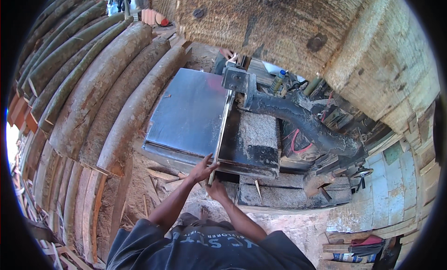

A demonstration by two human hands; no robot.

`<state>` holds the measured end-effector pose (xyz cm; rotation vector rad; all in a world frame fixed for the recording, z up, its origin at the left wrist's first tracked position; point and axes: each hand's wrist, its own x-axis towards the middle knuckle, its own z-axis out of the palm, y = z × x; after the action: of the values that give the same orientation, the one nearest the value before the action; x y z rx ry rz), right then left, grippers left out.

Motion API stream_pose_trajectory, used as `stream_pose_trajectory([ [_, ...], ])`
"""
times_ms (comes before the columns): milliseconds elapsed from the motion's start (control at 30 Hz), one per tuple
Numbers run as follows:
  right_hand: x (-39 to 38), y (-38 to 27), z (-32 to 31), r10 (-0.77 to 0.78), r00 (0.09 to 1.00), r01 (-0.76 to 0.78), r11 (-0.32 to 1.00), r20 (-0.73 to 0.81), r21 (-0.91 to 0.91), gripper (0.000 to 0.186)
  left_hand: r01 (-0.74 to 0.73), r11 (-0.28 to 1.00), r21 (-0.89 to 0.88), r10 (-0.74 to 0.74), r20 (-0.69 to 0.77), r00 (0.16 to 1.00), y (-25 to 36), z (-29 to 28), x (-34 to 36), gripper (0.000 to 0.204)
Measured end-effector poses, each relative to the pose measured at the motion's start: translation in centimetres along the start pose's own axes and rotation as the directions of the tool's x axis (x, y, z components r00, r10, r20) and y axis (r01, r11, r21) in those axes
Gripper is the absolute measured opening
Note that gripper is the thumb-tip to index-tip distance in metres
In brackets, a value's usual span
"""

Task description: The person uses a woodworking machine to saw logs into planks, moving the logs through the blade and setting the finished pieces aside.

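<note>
A long thin wooden strip (219,144) runs along the dark metal saw table (186,111), from under the machine's guide head (235,79) to the near edge. My left hand (201,171) is at the strip's near end, with its fingers stretched and spread, some touching the strip's side. Just below it, my right hand (216,191) closes around the end of the strip that juts past the table. A curved dark metal arm (298,118) reaches from the guide head to the right. Sawdust lies thick on the table right of the strip.
Long logs (116,79) are stacked at the left. A big wooden beam (279,27) hangs close overhead. Beyond the table is another person's hand (226,53). At the right are a handwheel (362,172) and a bottle (279,79). Offcuts (163,174) litter the ground.
</note>
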<state>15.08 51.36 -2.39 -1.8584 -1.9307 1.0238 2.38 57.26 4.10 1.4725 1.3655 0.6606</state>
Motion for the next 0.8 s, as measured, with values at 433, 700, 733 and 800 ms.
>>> stream_pose_trajectory([
  [433,-19.4,-1.1,6.9,-0.040,0.999,0.040,0.998,-0.004,0.053,0.051,0.457,0.718,-0.526,-0.246,0.422,0.872,-6.1,4.9,-16.9,0.080],
  [700,-30.0,-1.1,12.3,-0.199,0.956,0.191,0.980,-0.217,-0.056,0.055,0.473,0.702,-0.533,-0.273,0.413,0.869,-9.0,7.3,-28.1,0.078],
  [733,-31.7,-1.5,12.5,-0.078,0.990,0.085,0.995,-0.118,0.059,0.054,0.473,0.699,-0.537,-0.275,0.409,0.870,-9.4,7.7,-29.4,0.078],
  [800,-33.8,-2.3,12.2,0.032,0.999,-0.034,0.985,0.017,0.168,0.053,0.472,0.697,-0.540,-0.272,0.410,0.871,-9.5,8.1,-31.4,0.077],
])
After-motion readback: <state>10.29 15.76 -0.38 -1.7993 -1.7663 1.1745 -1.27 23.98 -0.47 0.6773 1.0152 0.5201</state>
